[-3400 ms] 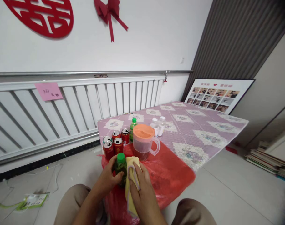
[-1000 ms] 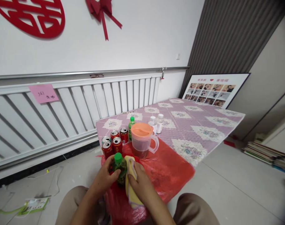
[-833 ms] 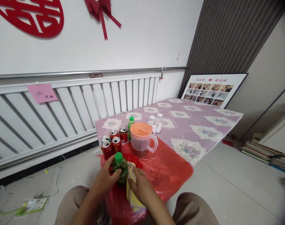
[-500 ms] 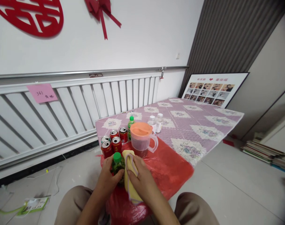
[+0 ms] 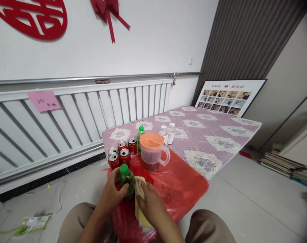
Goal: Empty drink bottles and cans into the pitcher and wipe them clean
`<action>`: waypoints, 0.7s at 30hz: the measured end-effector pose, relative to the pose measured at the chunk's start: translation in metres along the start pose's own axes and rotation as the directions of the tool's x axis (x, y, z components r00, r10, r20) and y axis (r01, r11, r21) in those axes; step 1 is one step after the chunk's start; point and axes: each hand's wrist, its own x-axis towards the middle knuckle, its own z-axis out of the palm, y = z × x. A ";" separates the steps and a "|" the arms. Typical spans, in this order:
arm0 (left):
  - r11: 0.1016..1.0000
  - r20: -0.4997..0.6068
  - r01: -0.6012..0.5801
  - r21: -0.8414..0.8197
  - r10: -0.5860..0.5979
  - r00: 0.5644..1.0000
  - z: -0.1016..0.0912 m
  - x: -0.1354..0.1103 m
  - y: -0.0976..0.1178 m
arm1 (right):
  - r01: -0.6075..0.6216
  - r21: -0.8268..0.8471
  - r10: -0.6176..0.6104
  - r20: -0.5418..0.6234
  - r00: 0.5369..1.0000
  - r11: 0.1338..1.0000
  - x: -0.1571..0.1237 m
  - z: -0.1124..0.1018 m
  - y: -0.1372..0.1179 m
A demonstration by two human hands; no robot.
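Note:
My left hand [image 5: 112, 194] is wrapped round a small green-capped bottle [image 5: 126, 180] that stands upright over the red plastic sheet [image 5: 178, 182]. Pressed against the bottle's right side is a yellow cloth [image 5: 139, 199], gripped by my right hand [image 5: 149, 206]. The cloth hangs down below my right hand. Both hands are close together at the near corner of the low table [image 5: 214, 135].
Behind the bottle stand several red cans [image 5: 119, 153], a clear pitcher with an orange lid [image 5: 152, 152], another green-capped bottle [image 5: 140, 134] and two white-capped bottles [image 5: 168, 133]. A radiator lines the wall on the left. Stacked books [image 5: 287, 167] lie on the floor at the right. My knees frame the table corner.
My right hand has slid the yellow cloth up and down along the bottle's side; it is now lower than half a second ago. My left hand has kept hold of the bottle.

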 end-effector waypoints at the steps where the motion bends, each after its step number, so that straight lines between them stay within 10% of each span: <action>1: 1.000 0.013 -0.001 0.005 0.001 1.000 -0.001 0.001 0.000 | 0.020 0.020 -0.019 -0.013 1.000 1.000 0.001 -0.002 -0.001; 11: 0.988 0.176 -0.021 -0.155 0.048 0.983 -0.005 0.005 0.003 | 0.224 0.110 -0.210 -0.125 0.970 0.968 0.022 -0.039 -0.048; 21: 0.983 0.128 0.014 -0.185 0.010 0.992 -0.003 0.006 -0.005 | -0.033 -0.085 0.038 0.059 0.998 0.996 0.011 -0.008 -0.003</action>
